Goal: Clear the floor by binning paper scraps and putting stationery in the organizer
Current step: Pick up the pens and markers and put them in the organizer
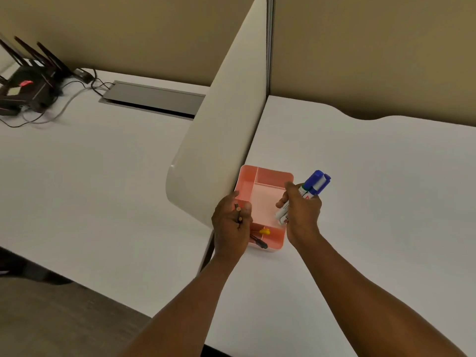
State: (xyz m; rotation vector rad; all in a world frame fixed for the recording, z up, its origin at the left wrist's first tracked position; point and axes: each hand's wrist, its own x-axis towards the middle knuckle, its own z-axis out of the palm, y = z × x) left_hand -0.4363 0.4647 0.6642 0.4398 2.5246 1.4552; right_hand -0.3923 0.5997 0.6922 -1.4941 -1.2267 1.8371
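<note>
The organizer (268, 181), a pink tray with several compartments, sits on the white surface (373, 202) just beside the foot of a cream divider panel (221, 130). Its large middle compartment appears bare. The near compartment holds a yellow item (264, 231) and a dark pen (258, 242); what the yellow item is cannot be told.

The right hand (302, 212) is over the organizer's right wall, fingers curled tight around a bundle of markers (313, 185). Blue caps point up and away; white barrels point down into the middle compartment. The exact count is unclear, though at least three show. The left hand (231, 222) is at the organizer's left edge, pinching a thin dark pencil (238, 215) between thumb and fingers, knuckles close to the rim.

Judgement: the step in hand is stowing stationery, with both hands loaded and positioned for release. The next move calls for lowering the markers into the middle compartment and loosening the fingers so that they lie flat, then placing the pencil in a narrower slot. No floor litter or bin is visible here, so the state of the paper-scrap half of the task cannot be assessed.

A black router (25, 86) with antennas stands well apart, far left.
</note>
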